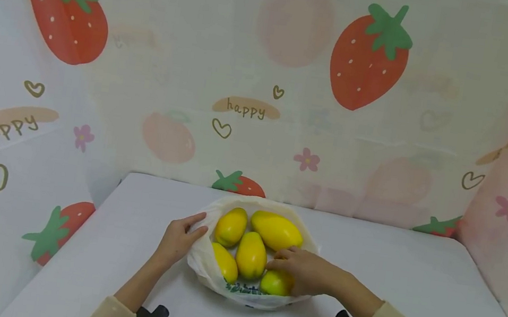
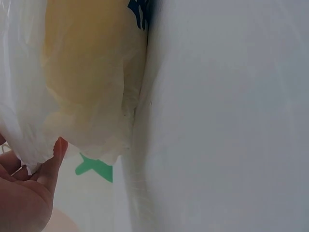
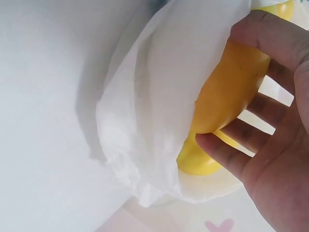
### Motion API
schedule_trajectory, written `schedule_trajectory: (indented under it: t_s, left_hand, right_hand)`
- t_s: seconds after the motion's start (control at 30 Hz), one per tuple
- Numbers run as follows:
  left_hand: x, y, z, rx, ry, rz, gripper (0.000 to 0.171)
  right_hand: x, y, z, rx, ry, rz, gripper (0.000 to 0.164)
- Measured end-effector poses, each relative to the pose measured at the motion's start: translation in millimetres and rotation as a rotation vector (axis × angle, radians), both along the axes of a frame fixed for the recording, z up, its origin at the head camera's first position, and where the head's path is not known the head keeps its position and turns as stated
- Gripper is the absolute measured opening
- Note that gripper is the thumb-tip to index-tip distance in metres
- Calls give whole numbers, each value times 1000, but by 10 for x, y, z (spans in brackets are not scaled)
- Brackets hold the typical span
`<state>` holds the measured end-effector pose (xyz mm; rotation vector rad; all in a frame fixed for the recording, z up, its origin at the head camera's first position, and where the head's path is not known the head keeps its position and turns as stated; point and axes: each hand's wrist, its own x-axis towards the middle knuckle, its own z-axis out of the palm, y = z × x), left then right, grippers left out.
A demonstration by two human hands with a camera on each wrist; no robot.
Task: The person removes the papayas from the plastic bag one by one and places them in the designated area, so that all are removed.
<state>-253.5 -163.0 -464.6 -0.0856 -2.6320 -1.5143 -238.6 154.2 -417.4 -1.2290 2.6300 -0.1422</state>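
White plastic bag (image 1: 202, 269) w/ 5 yellow oval fruits (image 1: 251, 255).
L hand (image 1: 178, 238): fingers pinching bag's left rim; R hand (image 1: 309, 270): fingers curled round near-right fruit (image 1: 274, 283).

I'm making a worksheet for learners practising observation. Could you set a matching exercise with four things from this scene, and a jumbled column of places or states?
Things
1. Left hand
2. Right hand
3. Mangoes
4. Plastic bag

Places or states
A. White, open-mouthed, resting on the table
B. Reaching in at the opening, fingers around a fruit
C. Yellow, grouped inside a container
D. Holding the side of a container from outside

Pairs: 1-D, 2-B, 3-C, 4-A
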Motion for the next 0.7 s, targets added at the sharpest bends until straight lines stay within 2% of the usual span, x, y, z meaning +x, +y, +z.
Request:
schedule_trajectory:
  t_s: [0.37,0.7]
  left_hand:
    - [-19,0,-28,8,-7,12,45]
    - [-18,-9,-15,19,13,14,44]
  right_hand:
    - [-17,24,25,-28,-12,-39,64]
    - [-50,83,168,-103,-81,-132,63]
